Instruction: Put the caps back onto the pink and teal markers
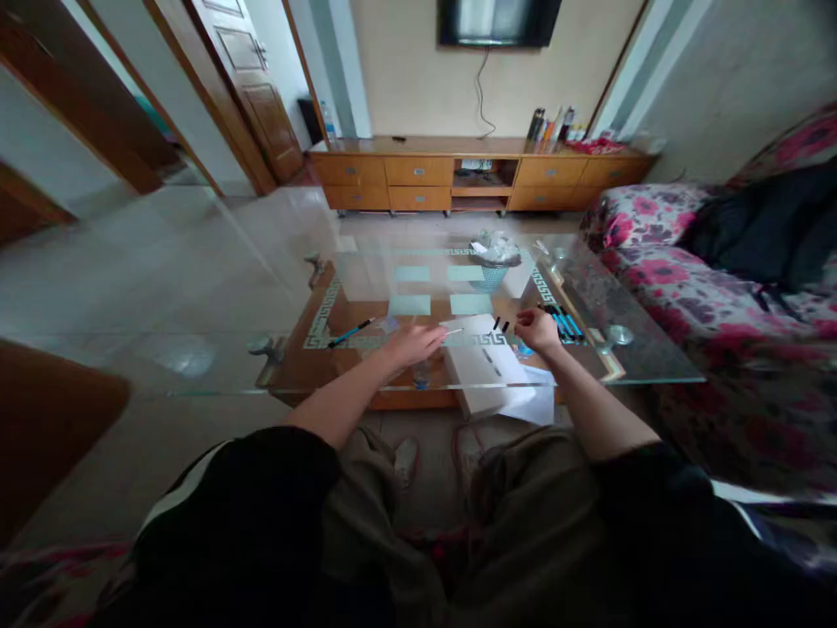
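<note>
My left hand (417, 344) is above the glass table, fingers closed on a thin white rod (453, 331) that looks like a pen refill and points right. To the right, my right hand (537, 331) has its fingertips pinched together; anything between them is too small to make out. Two small black pieces like pen caps (500, 324) lie just left of it. Beyond its wrist is a row of several blue-and-black pens (568, 324). A single blue-and-black pen (351, 332) lies at the left, apart from my left hand.
The glass tabletop (654, 362) has a sharp front edge. Below this edge show a white box (474, 371) and a white paper sheet (537, 406). A filled wastebasket (492, 277) stands behind. A floral sofa (660, 270) flanks the right; a wooden cabinet (418, 170) runs along the wall.
</note>
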{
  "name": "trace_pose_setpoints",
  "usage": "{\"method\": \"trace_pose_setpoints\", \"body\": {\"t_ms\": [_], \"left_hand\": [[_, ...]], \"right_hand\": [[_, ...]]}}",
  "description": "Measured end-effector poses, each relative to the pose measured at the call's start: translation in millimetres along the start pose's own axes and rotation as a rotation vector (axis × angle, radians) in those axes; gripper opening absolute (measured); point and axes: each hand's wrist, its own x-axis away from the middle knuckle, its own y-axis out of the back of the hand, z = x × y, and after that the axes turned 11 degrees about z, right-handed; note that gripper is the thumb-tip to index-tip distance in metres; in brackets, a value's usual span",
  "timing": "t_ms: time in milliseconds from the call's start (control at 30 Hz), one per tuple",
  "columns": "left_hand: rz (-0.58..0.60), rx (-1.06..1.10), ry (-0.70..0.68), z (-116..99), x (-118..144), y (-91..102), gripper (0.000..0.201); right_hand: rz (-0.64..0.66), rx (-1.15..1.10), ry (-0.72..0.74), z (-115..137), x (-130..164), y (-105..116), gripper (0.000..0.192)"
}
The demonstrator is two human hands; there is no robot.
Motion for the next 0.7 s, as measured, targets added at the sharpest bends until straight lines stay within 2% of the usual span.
{"method": "trace_pose_setpoints", "body": {"t_ms": [300,700], "left_hand": [[0.012,0.058,0.002,0.2,1.5,0.8,0.038],[0.018,0.146,0.005,0.9,1.8,0.7,0.035]], "right_hand": [[0.039,0.135,0.049,3.1,3.8,1.6,0.035],[0.161,0.240,0.105,-3.3,-1.5,-5.0,0.032]]}}
